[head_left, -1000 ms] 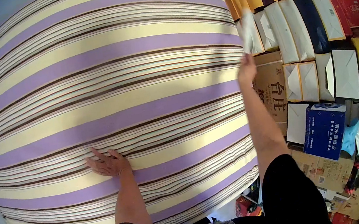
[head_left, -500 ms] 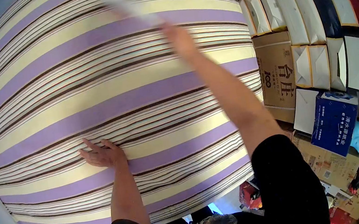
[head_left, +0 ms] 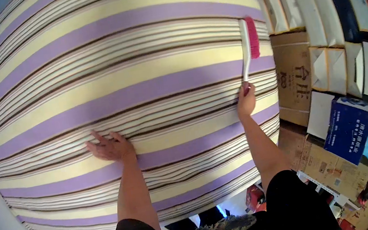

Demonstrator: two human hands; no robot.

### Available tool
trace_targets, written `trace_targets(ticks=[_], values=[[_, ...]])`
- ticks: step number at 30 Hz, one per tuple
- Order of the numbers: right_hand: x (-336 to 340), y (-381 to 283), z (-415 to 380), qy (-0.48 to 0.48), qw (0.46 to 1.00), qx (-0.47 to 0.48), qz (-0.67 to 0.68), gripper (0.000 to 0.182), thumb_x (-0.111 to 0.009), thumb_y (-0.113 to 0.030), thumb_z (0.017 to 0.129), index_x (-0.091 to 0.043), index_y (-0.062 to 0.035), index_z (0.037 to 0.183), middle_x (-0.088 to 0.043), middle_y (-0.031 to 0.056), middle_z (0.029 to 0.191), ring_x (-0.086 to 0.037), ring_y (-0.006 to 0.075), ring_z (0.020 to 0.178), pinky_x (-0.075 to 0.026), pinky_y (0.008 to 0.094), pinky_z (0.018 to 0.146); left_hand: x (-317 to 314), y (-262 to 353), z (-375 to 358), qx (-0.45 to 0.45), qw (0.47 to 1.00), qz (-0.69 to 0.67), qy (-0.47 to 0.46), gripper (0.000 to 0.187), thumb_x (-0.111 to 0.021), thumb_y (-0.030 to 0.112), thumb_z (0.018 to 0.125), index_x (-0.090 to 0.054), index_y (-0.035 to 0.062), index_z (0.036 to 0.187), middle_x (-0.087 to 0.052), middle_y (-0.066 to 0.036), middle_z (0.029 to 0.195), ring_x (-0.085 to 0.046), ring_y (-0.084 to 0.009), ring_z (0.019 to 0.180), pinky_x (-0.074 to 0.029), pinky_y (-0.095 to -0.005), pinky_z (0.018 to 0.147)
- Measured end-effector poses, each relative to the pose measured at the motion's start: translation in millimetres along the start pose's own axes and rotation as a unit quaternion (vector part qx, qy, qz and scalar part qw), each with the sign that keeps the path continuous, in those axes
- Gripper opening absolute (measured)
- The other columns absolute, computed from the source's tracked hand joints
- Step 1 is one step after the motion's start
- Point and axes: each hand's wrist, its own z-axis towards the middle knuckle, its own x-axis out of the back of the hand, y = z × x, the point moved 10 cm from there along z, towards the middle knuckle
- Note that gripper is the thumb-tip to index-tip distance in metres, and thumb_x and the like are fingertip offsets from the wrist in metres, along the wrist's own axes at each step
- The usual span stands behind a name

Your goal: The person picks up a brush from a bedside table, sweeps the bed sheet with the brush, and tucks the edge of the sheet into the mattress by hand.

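1. Long-handled brush (head_left: 247, 47) with a white handle and pink bristles, lying along the right edge of the striped sheet (head_left: 118, 91), bristle head far up, bristles turned toward the stacked boxes (head_left: 316, 7).
2. Right hand (head_left: 245, 99) closed around the lower end of the handle, fingers wrapped tight; thumb position hard to make out at this distance.
3. Left hand (head_left: 111, 148) flat on the sheet, fingers spread wide, holding nothing, pressing the cloth down near the middle of the near half.
4. Probably mid-sweep: brushing the bed surface, with the cloth pinned by the flat palm.
5. Next stroke likely to need bristles turned down onto the fabric and a steady pull across the stripes, palm kept firm against bunching.
6. Beyond the bed edge: cardboard cartons (head_left: 292, 83), a blue box (head_left: 348, 126).
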Motion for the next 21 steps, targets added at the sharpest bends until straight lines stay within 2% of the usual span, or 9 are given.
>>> trace_targets(ticks=[2, 3, 4, 6, 8, 10, 11, 14, 21], values=[[-1.4, -12.8, -20.7, 0.061, 0.996, -0.038, -0.05, 0.021, -0.054, -0.025, 0.092, -0.057, -0.0089, 0.105, -0.065, 0.0131, 0.084, -0.063, 0.0319, 0.074, -0.049, 0.0417, 0.066, -2.8, -0.5, -3.2, -0.006, 1.0, 0.001, 0.004, 0.06, -0.051, 0.034, 0.091, -0.03, 0.0204, 0.146, -0.02, -0.023, 0.148, -0.023, -0.0378, 0.135, -0.021, -0.0518, 0.109], [-6.1, -10.0, -20.8, 0.06, 0.994, -0.055, -0.073, 0.021, -0.054, -0.028, 0.091, -0.054, -0.0092, 0.1, -0.063, 0.0142, 0.085, -0.061, 0.0334, 0.073, -0.047, 0.0448, 0.064, -5.3, -1.6, -3.1, 0.004, 1.0, 0.018, -0.002, 0.06, -0.052, 0.033, 0.091, -0.031, 0.0211, 0.146, -0.022, -0.024, 0.147, -0.025, -0.0387, 0.134, -0.022, -0.0518, 0.108], [-4.8, -12.1, -23.0, 0.086, 0.993, -0.048, -0.067, 0.019, -0.055, -0.027, 0.09, -0.054, -0.0094, 0.098, -0.063, 0.0144, 0.083, -0.061, 0.0331, 0.072, -0.046, 0.0456, 0.063, -1.5, 0.0, -5.1, -0.006, 1.0, -0.005, 0.018, 0.059, -0.052, 0.034, 0.091, -0.033, 0.0226, 0.145, -0.024, -0.024, 0.147, -0.027, -0.0385, 0.134, -0.022, -0.0514, 0.108], [-8.5, -7.8, -22.1, 0.076, 0.996, -0.035, -0.038, 0.018, -0.054, -0.026, 0.09, -0.053, -0.0096, 0.098, -0.062, 0.0143, 0.082, -0.061, 0.0335, 0.071, -0.046, 0.0458, 0.062, -7.6, -3.3, -3.2, 0.012, 1.0, 0.008, -0.007, 0.061, -0.05, 0.037, 0.09, -0.029, 0.0243, 0.146, -0.018, -0.021, 0.149, -0.02, -0.0376, 0.137, -0.019, -0.0534, 0.11], [-10.5, -11.1, -19.6, 0.077, 0.995, -0.019, -0.059, 0.017, -0.054, -0.025, 0.09, -0.052, -0.0097, 0.098, -0.062, 0.0132, 0.079, -0.061, 0.033, 0.069, -0.046, 0.0456, 0.061, -5.4, -1.6, -3.7, 0.007, 1.0, 0.019, -0.001, 0.061, -0.05, 0.037, 0.091, -0.028, 0.0249, 0.146, -0.019, -0.021, 0.149, -0.021, -0.0378, 0.136, -0.019, -0.0529, 0.11], [-14.5, -8.0, -14.2, 0.031, 0.995, -0.04, -0.092, 0.017, -0.053, -0.026, 0.091, -0.054, -0.0095, 0.095, -0.063, 0.0121, 0.076, -0.06, 0.0302, 0.065, -0.046, 0.0436, 0.057, -0.3, 2.8, -6.8, -0.016, 0.999, 0.019, 0.038, 0.056, -0.042, 0.047, 0.094, -0.032, 0.0239, 0.145, -0.026, -0.023, 0.146, -0.03, -0.0391, 0.131, -0.024, -0.0513, 0.107], [-16.1, -8.4, -13.1, 0.035, 0.995, -0.017, -0.088, 0.017, -0.053, -0.026, 0.091, -0.053, -0.0094, 0.095, -0.062, 0.0118, 0.075, -0.06, 0.0302, 0.064, -0.046, 0.0433, 0.056, 1.4, 5.6, -7.4, -0.024, 0.999, 0.015, 0.045, 0.057, -0.047, 0.04, 0.093, -0.031, 0.0238, 0.145, -0.024, -0.023, 0.146, -0.028, -0.0389, 0.132, -0.023, -0.0509, 0.107], [-17.8, -4.9, -12.3, 0.061, 0.995, 0.031, -0.068, 0.016, -0.053, -0.025, 0.09, -0.053, -0.0092, 0.094, -0.06, 0.0109, 0.072, -0.06, 0.0298, 0.063, -0.046, 0.0432, 0.056, -0.7, 6.7, -8.1, -0.02, 0.999, 0.036, 0.033, 0.058, -0.049, 0.036, 0.092, -0.03, 0.0241, 0.145, -0.024, -0.024, 0.146, -0.028, -0.0393, 0.133, -0.023, -0.0506, 0.108], [-23.1, 1.9, -5.4, 0.011, 0.999, 0.009, -0.037, 0.021, -0.057, -0.021, 0.084, -0.053, -0.0074, 0.099, -0.061, 0.009, 0.078, -0.061, 0.029, 0.071, -0.047, 0.0428, 0.063, -4.6, 11.4, -10.9, -0.027, 0.996, 0.073, 0.036, 0.058, -0.044, 0.038, 0.093, -0.027, 0.0228, 0.146, -0.026, -0.026, 0.145, -0.029, -0.0382, 0.133, -0.024, -0.0503, 0.108]])
